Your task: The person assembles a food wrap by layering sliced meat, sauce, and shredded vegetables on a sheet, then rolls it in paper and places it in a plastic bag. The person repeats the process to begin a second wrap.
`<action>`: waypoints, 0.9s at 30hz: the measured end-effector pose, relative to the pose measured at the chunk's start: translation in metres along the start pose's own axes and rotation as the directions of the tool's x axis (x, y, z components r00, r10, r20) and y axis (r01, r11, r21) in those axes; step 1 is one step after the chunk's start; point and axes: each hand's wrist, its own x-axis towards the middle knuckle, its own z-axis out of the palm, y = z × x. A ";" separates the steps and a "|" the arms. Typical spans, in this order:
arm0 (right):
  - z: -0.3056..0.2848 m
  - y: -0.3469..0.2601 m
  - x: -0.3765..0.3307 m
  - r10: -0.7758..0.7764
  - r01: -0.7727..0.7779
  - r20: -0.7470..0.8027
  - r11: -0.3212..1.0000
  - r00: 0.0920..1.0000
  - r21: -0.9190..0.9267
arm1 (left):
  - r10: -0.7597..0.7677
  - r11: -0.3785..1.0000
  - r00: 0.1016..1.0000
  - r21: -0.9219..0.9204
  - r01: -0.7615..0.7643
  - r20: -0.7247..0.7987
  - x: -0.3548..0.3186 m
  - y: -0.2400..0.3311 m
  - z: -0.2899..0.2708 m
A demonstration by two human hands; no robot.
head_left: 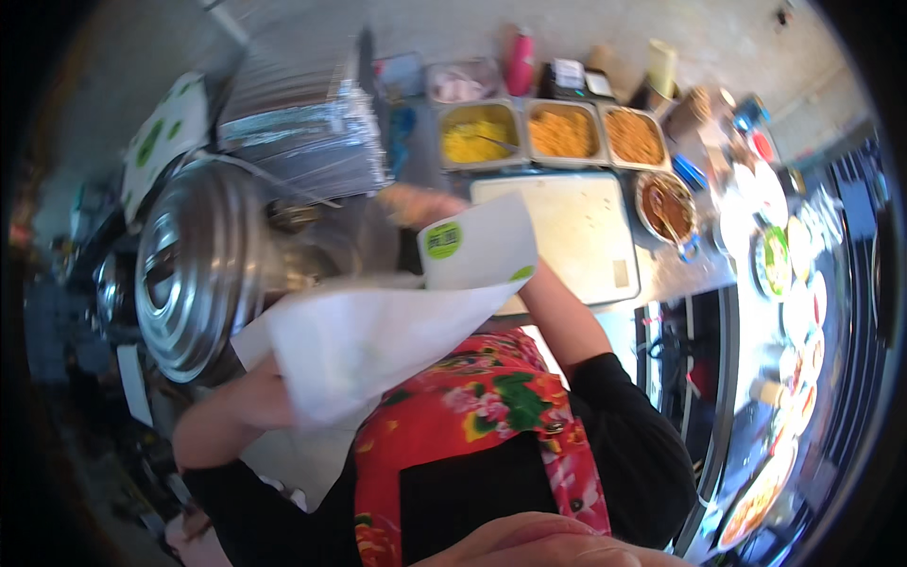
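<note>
A thin white bag or sheet with round green prints spreads in front of my body, its left part blurred by motion. Behind it my left hand is hidden; only the bare left forearm shows, running up under the white material. From the right, my other forearm passes behind the sheet's raised corner. Beyond that corner a smeared hand, apparently my right hand, reaches over the counter beside the cutting board. Its fingers are too blurred to read.
A big lidded metal pot stands left, below a foil-wrapped stack. Steel trays hold yellow food and orange shreds. A bowl of dark red sauce with a spoon sits right. Several plates of food line the right edge.
</note>
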 end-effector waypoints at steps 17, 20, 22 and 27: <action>-0.153 -0.030 -0.206 -0.301 -0.793 -0.735 -0.180 0.608 -0.582 | -0.122 0.991 0.878 -0.006 0.135 -0.463 0.345 -0.247 -0.023; -0.115 0.006 -0.190 -0.071 -0.742 -0.743 0.054 0.665 -0.669 | -0.115 0.992 0.859 -0.018 0.123 -0.500 0.371 -0.264 -0.032; -0.098 0.031 -0.179 0.180 -0.785 -0.765 0.157 0.619 -0.599 | -0.105 0.990 0.838 0.021 0.138 -0.535 0.376 -0.266 -0.040; -0.098 0.055 -0.186 0.197 -0.765 -0.746 0.291 0.636 -0.575 | 0.481 0.774 0.667 0.632 -0.020 -0.569 0.302 -0.209 -0.026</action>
